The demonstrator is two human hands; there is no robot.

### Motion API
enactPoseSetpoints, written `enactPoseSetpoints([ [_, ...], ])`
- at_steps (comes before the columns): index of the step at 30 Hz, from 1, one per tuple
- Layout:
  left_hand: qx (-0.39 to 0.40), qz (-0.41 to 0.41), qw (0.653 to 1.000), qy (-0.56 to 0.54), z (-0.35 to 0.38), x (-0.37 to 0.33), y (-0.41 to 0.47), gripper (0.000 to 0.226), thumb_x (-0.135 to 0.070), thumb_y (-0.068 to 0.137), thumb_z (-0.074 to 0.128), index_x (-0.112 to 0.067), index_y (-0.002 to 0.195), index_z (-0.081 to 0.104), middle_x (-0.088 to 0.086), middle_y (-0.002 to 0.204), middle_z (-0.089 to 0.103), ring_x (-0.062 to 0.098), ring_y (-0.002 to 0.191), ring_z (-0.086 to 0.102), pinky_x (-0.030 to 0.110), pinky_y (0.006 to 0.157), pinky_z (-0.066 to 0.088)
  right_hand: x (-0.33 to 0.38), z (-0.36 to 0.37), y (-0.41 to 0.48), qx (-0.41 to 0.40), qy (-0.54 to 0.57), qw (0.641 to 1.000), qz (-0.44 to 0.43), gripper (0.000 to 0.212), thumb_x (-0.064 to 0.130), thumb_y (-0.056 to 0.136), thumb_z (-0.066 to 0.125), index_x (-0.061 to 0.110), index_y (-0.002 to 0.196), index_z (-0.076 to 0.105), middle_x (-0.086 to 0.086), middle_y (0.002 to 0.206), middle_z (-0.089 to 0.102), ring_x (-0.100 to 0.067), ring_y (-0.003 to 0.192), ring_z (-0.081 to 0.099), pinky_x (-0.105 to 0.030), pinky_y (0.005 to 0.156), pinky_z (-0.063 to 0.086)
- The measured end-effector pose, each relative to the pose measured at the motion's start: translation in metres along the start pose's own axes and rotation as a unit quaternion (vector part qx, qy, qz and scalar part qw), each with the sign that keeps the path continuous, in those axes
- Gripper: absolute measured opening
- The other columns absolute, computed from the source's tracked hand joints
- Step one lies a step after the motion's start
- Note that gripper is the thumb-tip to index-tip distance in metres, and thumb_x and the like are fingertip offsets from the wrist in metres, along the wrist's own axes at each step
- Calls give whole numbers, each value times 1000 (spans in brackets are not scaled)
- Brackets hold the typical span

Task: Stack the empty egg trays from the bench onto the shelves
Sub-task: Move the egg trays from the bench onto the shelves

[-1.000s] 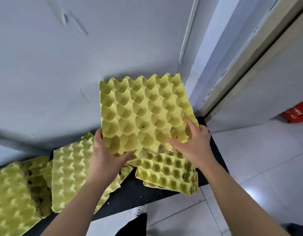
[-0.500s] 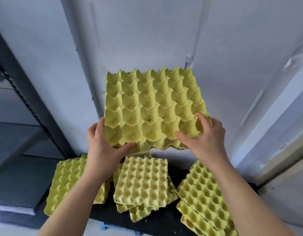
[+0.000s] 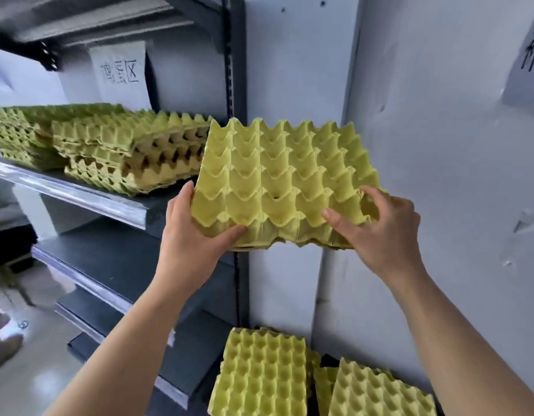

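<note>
Head view: my left hand (image 3: 193,244) is clamped on the near-left corner of the egg tray (image 3: 285,181), my right hand (image 3: 382,229) on its near-right edge. The tray is midair; the shelf (image 3: 80,192) with stacked trays (image 3: 130,148) lies at nine o'clock, and bench trays (image 3: 262,376) at six.

1. Grey wall panels (image 3: 439,145) fill the right half of the frame; scuffs and small marks show at right.
2. A white paper sign (image 3: 120,72) with dark handwritten characters hangs at upper left.
3. A second sheet (image 3: 528,49) with dark strokes sits at the upper right edge, cut off by the frame.
4. Pale glossy floor (image 3: 20,370) occupies the lower left; blurred, possibly scattered with small items.
</note>
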State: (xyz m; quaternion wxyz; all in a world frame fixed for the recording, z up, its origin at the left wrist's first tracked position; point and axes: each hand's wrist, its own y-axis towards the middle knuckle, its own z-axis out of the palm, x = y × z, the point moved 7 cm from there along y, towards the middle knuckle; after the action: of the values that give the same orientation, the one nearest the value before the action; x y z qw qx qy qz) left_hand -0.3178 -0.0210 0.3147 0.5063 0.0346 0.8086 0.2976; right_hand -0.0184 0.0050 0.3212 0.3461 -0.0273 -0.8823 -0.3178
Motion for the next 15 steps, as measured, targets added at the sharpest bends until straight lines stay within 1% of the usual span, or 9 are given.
enactPoseSetpoints([
  [4, -15, 19, 1000, 7, -75, 24, 53, 104, -35, 67, 86, -24, 151, 26, -10, 142, 40, 5, 125, 43, 23, 101, 34, 81, 47, 19, -13, 24, 999, -28, 100, 94, 48, 45, 35, 128, 52, -12, 106, 62, -25, 123, 40, -35, 103, 31],
  [6, -23, 26, 999, 9, -107, 37, 80, 106, -39, 65, 87, -25, 151, 26, -8, 143, 43, 10, 128, 45, 31, 109, 36, 118, 67, 29, -15, 33, 998, -43, 102, 95, 48, 45, 33, 129, 53, -12, 101, 64, -25, 121, 43, -37, 104, 33],
  [8, -36, 32, 999, 19, -134, 47, 105, 105, -43, 65, 87, -26, 150, 28, -7, 142, 46, 13, 129, 46, 39, 111, 37, 151, 85, 38, -18, 32, 998, -59, 105, 97, 48, 42, 32, 130, 52, -14, 103, 63, -27, 117, 46, -41, 104, 36],
  [9, -46, 35, 998, 23, -148, 52, 117, 104, -43, 65, 87, -26, 149, 28, -6, 142, 47, 14, 128, 47, 38, 110, 38, 167, 94, 43, -18, 31, 997, -66, 106, 97, 48, 42, 32, 131, 51, -15, 108, 61, -28, 118, 46, -42, 105, 36],
  [10, -56, 36, 997, 29, -160, 56, 130, 102, -43, 66, 87, -25, 149, 29, -6, 141, 48, 14, 127, 47, 35, 109, 37, 183, 103, 49, -15, 29, 997, -72, 107, 96, 48, 41, 32, 133, 50, -14, 113, 58, -28, 119, 43, -40, 106, 34],
  [12, -72, 36, 996, 33, -181, 64, 154, 98, -39, 69, 86, -23, 149, 32, -6, 137, 51, 12, 122, 48, 28, 101, 37, 211, 123, 60, -7, 27, 996, -84, 106, 94, 50, 41, 32, 135, 48, -11, 119, 54, -27, 122, 39, -36, 104, 28],
  [13, -77, 36, 996, 32, -190, 70, 167, 96, -39, 69, 85, -22, 148, 33, -5, 135, 52, 12, 119, 50, 27, 99, 38, 223, 131, 65, -6, 28, 995, -92, 105, 94, 51, 41, 32, 135, 47, -10, 119, 55, -27, 122, 38, -36, 104, 28],
  [15, -83, 34, 996, 25, -204, 82, 193, 95, -40, 68, 85, -22, 147, 35, -5, 130, 55, 15, 117, 53, 33, 101, 42, 245, 148, 78, -5, 34, 994, -105, 102, 93, 54, 45, 32, 136, 47, -8, 122, 54, -26, 123, 37, -39, 105, 32],
])
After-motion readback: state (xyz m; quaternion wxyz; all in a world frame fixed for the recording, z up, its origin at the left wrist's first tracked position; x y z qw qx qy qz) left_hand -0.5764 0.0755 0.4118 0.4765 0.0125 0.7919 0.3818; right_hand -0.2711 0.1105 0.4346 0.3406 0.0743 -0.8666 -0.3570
